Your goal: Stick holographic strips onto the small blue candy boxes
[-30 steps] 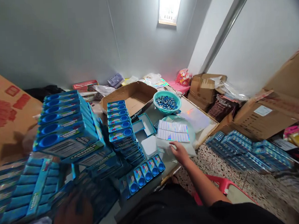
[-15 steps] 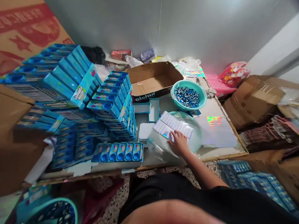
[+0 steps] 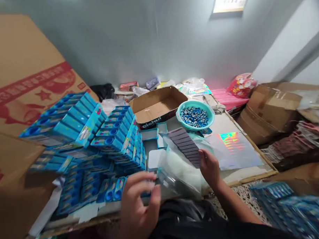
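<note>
Pinched between the fingers and thumb of my right hand (image 3: 209, 166) is a sheet marked with parallel lines (image 3: 185, 144). It is raised and tilted over a round pale teal lid-like piece (image 3: 176, 164); its upper face looks grey in shadow. My left hand (image 3: 140, 200) hovers at the table's front edge, fingers bent and apart from the thumb, with nothing visible in it. Beside its fingertips lies clear plastic film (image 3: 174, 181). A white rounded card (image 3: 157, 159) rests just behind it. Blue packs with round wells (image 3: 113, 190) are partly hidden by the left hand.
Stacked blue boxes (image 3: 118, 131) fill the left side. Behind are an open cardboard tray (image 3: 159, 105) and a teal basin (image 3: 213, 114) of blue and silver discs. A shiny holographic sheet (image 3: 234, 151) lies at right. Cartons (image 3: 263, 105) stand beyond the table's right edge.
My right hand has lifted the lined sheet off the pale round piece and tilted it. My left hand has come up from the bottom edge toward the table. The camera view has tipped upward.
</note>
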### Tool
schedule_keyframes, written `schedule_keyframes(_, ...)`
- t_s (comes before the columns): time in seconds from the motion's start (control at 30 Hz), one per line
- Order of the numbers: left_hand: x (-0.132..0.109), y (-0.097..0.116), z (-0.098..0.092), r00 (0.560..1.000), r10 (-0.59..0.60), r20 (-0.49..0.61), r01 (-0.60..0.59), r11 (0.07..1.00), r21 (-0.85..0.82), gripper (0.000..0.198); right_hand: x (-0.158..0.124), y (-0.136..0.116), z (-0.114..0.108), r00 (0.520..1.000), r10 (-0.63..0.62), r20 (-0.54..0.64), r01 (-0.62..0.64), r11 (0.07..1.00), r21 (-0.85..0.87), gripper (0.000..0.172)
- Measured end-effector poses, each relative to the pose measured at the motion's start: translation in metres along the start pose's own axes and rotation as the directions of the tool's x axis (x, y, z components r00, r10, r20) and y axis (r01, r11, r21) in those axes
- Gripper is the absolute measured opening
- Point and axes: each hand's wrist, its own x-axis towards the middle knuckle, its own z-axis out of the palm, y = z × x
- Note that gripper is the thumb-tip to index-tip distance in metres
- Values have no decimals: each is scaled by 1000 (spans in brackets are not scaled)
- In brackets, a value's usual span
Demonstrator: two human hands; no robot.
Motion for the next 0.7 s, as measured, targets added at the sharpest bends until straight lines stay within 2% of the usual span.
schedule_keyframes(0.03,5,-6,16,988,-140,70,147,984,-101,26,1,-17,-5,996,86,-28,-83,991,108,37)
schedule_keyframes(0.1,14,-17,44,910,-343,235,398,881,-257,49,-1,-50,-8,961,276,-1,-259,904,340,39)
schedule_keyframes(0.17,23,-24,60,835,-394,383,524,781,-339,75,-8,-77,-1,911,396,115,-395,758,519,41)
schedule_keyframes(0.23,32,-27,63,775,-352,525,586,710,-390,74,-17,-94,13,878,419,231,-466,639,612,41)
schedule_keyframes(0.33,44,-27,55,717,-307,626,638,650,-412,45,-30,-104,30,873,402,276,-475,574,667,37)
schedule_keyframes(0.43,49,-26,46,734,-290,615,609,682,-405,40,-36,-106,32,888,434,152,-425,646,634,31)
schedule_keyframes(0.5,49,-25,43,743,-215,634,558,722,-409,39,-39,-108,26,883,466,60,-404,688,603,39)
schedule_keyframes(0.53,48,-24,42,733,-161,661,535,736,-414,38,-39,-110,22,875,480,56,-409,673,616,46)
schedule_keyframes(0.6,46,-21,40,679,-45,733,508,749,-425,35,-41,-114,15,859,494,136,-434,560,705,53)
schedule_keyframes(0.7,45,-19,38,600,30,799,495,770,-401,34,-41,-121,6,807,543,231,-449,310,838,44)
